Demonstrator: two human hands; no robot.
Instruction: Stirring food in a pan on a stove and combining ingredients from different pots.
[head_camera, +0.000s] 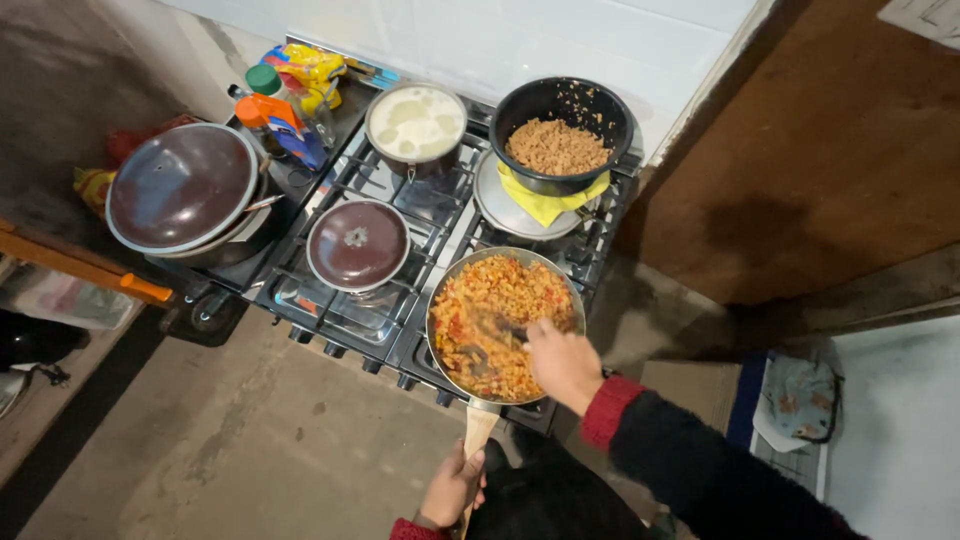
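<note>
A frying pan (440, 300) full of a red and yellow rice-like mix sits on the front right burner of a gas stove (345, 310). My right hand (562, 362) is over the pan's right edge, closed on a dark spoon (497, 327) that lies in the food. My left hand (450, 487) grips the pan's wooden handle (478, 430) below the stove's front edge. Both sleeves are dark with red cuffs.
A black bowl (520, 110) of brown crumbled food rests on a lid and yellow cloth at back right. A pot of white liquid (416, 123), a small lidded pot (358, 245) and a large lidded pot (182, 188) stand left. Bottles (285, 105) line the wall.
</note>
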